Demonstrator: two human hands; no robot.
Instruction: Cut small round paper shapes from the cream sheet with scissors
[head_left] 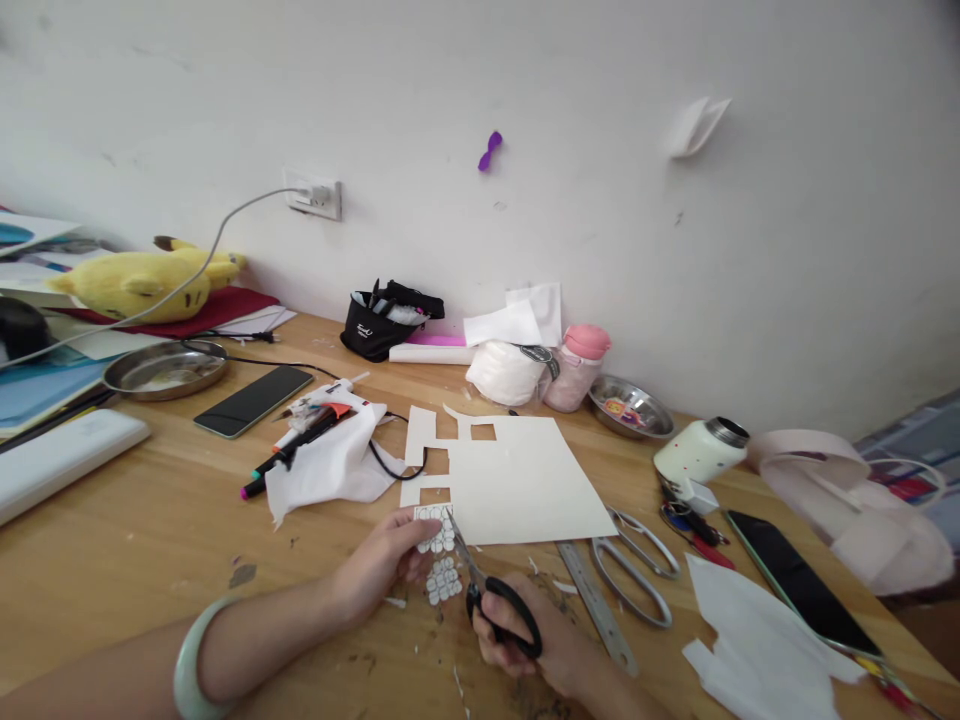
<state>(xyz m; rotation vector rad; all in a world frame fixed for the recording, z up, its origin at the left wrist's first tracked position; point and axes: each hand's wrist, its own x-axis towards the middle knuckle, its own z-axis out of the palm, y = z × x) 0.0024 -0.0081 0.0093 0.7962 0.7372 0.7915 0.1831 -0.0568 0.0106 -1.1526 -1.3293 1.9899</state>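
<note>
Bench (135,570): scissors (478,575) at the edge of a patterned paper piece (443,536).
A cream sheet (525,480) with cut-outs lies at centre; a metal ruler (598,605) extends from its near edge. The right hand (551,640) has its fingers curled around the scissors' black handles. The left hand (386,560) pinches the patterned paper piece between thumb and fingers, beside the sheet's near left corner. A slightly smaller patterned cutout (444,581) shows just below.
</note>
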